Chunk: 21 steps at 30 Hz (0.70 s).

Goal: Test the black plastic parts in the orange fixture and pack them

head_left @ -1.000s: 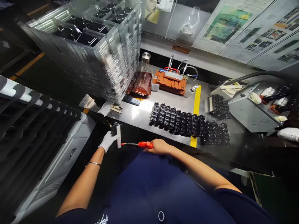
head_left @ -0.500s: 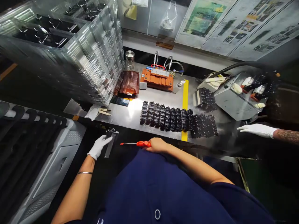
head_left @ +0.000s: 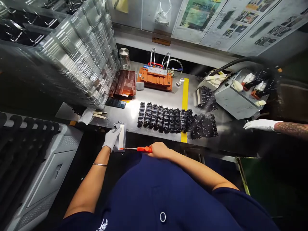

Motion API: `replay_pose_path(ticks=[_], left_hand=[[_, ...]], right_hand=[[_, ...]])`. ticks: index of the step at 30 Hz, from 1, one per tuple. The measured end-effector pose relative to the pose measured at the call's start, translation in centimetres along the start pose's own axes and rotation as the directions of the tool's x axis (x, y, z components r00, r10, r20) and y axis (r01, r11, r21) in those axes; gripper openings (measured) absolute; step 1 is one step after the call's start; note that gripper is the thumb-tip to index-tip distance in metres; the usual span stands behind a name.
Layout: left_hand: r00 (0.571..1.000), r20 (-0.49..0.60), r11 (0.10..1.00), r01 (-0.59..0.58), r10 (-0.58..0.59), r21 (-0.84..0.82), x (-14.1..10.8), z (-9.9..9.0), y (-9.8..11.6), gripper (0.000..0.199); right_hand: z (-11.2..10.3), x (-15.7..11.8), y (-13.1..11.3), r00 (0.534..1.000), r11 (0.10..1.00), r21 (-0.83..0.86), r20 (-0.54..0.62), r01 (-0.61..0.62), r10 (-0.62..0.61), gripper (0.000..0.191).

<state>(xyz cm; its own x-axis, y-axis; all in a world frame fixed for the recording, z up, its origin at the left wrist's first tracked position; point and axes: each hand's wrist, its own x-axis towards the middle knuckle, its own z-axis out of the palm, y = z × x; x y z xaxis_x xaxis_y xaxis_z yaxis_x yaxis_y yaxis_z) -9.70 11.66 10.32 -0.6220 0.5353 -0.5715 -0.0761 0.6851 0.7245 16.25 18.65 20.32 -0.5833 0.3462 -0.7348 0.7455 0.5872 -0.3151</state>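
White cotton glove on the left hand [head_left: 110,139], its fingers curled closed over a narrow silver metal plate [head_left: 122,137] and a small dark fitting [head_left: 117,125] at the plate's upper end. Plate and fitting right at the front edge of a steel bench [head_left: 154,134], close in front of a navy shirt [head_left: 154,192]; whether upright or tilted, hard to tell from overhead. Bare right hand [head_left: 158,150] closed in a fist around the red handle of a screwdriver [head_left: 144,149], thin shaft level and pointing left, its tip at the plate's lower end, either touching it or just beside it. Both hands together on that one small piece, the work in hand apparently at the plate's lower end.

Farther along the steel top, double rows of black ribbed parts [head_left: 166,120] lying across a yellow stripe [head_left: 184,109], with more of the same in a heap [head_left: 205,98] near a grey metal box [head_left: 237,96]. Behind them, an orange block with looped wires [head_left: 155,78], a glass jar with a steel lid [head_left: 124,58] and copper-coloured sheets [head_left: 122,84]. Towering beside those, a stack of clear plastic trays [head_left: 81,54]. Far right, well apart from both hands, a co-worker's white-gloved hand [head_left: 261,125], fingers straight and open, holding nothing visible.
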Motion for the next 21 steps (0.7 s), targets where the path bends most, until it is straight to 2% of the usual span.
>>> replay_pose_path(ticks=[3, 6, 12, 17, 21], left_hand=[[1.0, 0.02, 0.999, -0.013, 0.012, 0.039, -0.4, 1.0, 0.7, 0.052], [0.997, 0.069, 0.997, -0.041, 0.037, 0.065, -1.1, 1.7, 1.3, 0.052], [0.981, 0.162, 0.985, -0.123, 0.104, 0.119, -3.0, 1.3, 2.3, 0.051], [0.975, 0.186, 0.962, -0.163, 0.122, 0.218, -4.1, 1.6, 3.1, 0.052], [0.96, 0.234, 0.91, -0.231, 0.155, 0.343, -4.1, 2.3, 3.2, 0.052]], right_hand=[[0.0, -0.3, 0.8, 1.0, 1.0, 0.017, -0.003, -0.013, 0.013, 0.05], [-0.1, -0.5, 1.8, 0.998, 0.998, 0.039, -0.054, -0.041, 0.043, 0.051], [-0.8, -0.6, 4.3, 0.968, 0.973, 0.144, -0.152, -0.18, 0.202, 0.059], [-1.0, -0.6, 5.3, 0.966, 0.969, 0.167, -0.153, -0.181, 0.207, 0.059], [-0.7, -0.8, 6.1, 0.967, 0.965, 0.197, -0.149, -0.175, 0.206, 0.059]])
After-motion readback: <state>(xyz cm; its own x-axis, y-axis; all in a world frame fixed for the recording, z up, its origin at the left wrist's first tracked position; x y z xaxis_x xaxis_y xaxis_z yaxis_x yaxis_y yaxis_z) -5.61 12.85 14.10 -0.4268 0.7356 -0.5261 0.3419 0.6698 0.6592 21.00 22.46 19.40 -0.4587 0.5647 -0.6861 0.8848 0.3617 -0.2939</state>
